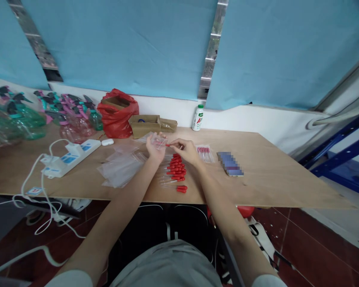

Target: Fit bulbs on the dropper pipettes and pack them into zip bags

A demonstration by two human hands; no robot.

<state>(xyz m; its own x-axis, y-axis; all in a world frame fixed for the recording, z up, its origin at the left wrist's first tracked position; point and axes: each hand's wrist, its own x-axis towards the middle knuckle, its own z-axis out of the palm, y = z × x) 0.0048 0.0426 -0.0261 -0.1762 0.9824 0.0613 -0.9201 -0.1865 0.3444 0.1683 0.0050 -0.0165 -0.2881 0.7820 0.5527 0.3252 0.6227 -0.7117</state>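
Note:
My left hand (156, 149), palm turned up, holds a small clear plastic bag (158, 141) between thumb and fingers. The red end of a dropper (167, 145) is pinched in the fingertips of my right hand (186, 150). Its clear tube points left, at the bag; whether it lies inside is too small to tell. Just below the hands is a pile of droppers with red rubber bulbs (176, 169), tubes mostly to the left. Flat clear bags (119, 169) lie loosely stacked left of my left wrist. Right of my right hand lies a clear bag of several droppers (205, 153).
A phone (230, 164) lies to the right. Along the back stand a white bottle (198, 118), a cardboard box (145, 126) and a red plastic bag (119, 115). Leftward are a power strip (73, 157) with trailing cables and several spray bottles (74, 119).

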